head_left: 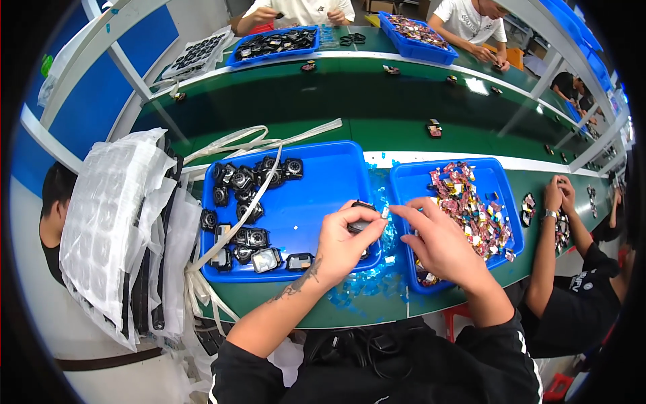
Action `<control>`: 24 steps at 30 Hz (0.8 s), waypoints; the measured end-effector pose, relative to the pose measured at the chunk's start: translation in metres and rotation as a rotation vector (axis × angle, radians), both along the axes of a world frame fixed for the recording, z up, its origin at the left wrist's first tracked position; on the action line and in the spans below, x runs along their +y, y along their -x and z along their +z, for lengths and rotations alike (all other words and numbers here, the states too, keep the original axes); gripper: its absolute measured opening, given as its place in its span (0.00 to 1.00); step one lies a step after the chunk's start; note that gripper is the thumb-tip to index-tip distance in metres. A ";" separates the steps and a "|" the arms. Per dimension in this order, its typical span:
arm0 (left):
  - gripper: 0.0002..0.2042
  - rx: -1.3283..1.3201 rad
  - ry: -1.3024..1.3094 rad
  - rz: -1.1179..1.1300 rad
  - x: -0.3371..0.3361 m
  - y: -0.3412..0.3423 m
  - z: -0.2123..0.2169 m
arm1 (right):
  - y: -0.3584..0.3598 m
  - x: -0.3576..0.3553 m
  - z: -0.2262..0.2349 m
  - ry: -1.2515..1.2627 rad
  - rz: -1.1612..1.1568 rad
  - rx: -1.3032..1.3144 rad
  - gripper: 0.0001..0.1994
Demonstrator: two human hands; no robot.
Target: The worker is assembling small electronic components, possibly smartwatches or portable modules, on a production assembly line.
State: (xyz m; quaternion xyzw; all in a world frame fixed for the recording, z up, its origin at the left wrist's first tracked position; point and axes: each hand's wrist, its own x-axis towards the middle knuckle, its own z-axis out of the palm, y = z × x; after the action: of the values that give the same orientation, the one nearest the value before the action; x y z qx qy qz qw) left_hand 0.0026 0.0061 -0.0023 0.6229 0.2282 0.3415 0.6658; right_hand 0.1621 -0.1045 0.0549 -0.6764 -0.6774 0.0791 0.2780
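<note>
My left hand (346,244) grips a black watch-like case (362,210) between thumb and fingers, over the right side of a blue tray (316,195). A small whitish piece (385,212) shows at the left thumb's tip; what it belongs to is unclear. My right hand (441,244) hovers above a second blue tray (508,202), index finger stretched close to that piece, thumb apart. Several black watch-like cases (252,238) lie in the left tray, some face up. Heaped in the right tray are small red, gold and white electronic parts (471,215).
Blue film scraps (363,286) litter the green bench between the trays. White straps (232,236) hang across the left tray beside stacked plastic trays (108,222). A conveyor belt (282,101) carrying scattered parts runs beyond. A co-worker's arms (548,236) are at right; others sit opposite.
</note>
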 end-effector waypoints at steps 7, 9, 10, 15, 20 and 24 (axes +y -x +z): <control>0.05 -0.207 0.479 -0.316 -0.006 0.006 0.005 | 0.005 0.005 -0.021 -0.032 0.157 1.073 0.10; 0.08 -0.200 0.465 -0.318 -0.006 0.004 0.003 | 0.008 0.004 -0.021 -0.042 0.124 1.141 0.07; 0.10 -0.193 0.451 -0.318 -0.007 0.004 0.002 | 0.008 0.004 -0.022 -0.143 0.117 1.109 0.07; 0.22 -0.257 0.530 -0.168 -0.005 0.000 0.001 | 0.010 -0.008 -0.016 -0.332 -0.115 0.810 0.07; 0.24 -0.164 0.182 0.009 -0.014 -0.004 -0.004 | 0.033 0.011 -0.025 -0.237 -0.143 0.355 0.06; 0.21 -0.167 0.210 -0.036 -0.010 -0.003 0.002 | 0.036 0.014 -0.026 -0.329 -0.254 0.249 0.07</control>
State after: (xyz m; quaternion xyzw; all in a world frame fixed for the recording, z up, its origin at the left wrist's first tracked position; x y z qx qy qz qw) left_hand 0.0057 -0.0043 0.0002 0.5233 0.1951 0.3542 0.7501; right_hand 0.1263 -0.0905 0.0291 -0.6869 -0.5511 0.0149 0.4736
